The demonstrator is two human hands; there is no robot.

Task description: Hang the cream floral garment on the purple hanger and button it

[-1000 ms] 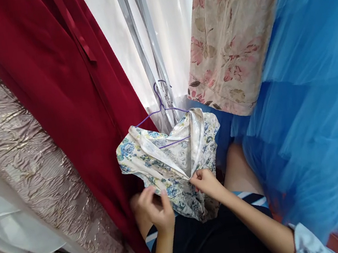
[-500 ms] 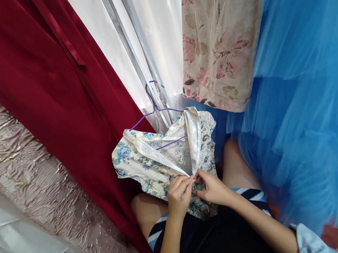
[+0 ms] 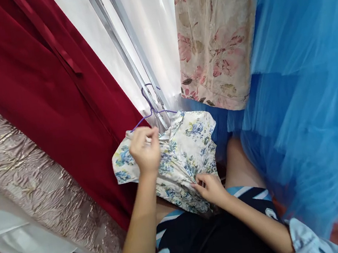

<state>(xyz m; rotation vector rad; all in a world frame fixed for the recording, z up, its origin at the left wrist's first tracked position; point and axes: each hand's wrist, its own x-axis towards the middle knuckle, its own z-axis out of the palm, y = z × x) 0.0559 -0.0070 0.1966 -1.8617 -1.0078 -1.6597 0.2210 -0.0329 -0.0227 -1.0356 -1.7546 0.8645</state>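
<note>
A white blouse (image 3: 196,135) with blue flowers hangs in front of my lap on a purple wire hanger (image 3: 151,103). Up by the neckline, my left hand (image 3: 145,149) is closed, thumb and fingertips together, slightly blurred. It covers part of the blouse's left shoulder and collar, and what it holds, if anything, cannot be made out. Lower down, my right hand (image 3: 210,187) pinches the fabric at the middle of the blouse's front. The two front edges lie close together, with creases running up from the right hand's fingertips to the neck.
A dark red garment (image 3: 64,92) and a shiny pinkish textured one (image 3: 28,170) hang at left. Metal poles (image 3: 125,43) stand behind the hanger before white cloth (image 3: 156,30). A pink-flowered garment (image 3: 212,47) and blue tulle (image 3: 307,91) fill the right side.
My left hand has risen from the blouse's middle to its neckline. The folded-back front edges now lie flat and together. My right hand stays low, gripping slightly farther down.
</note>
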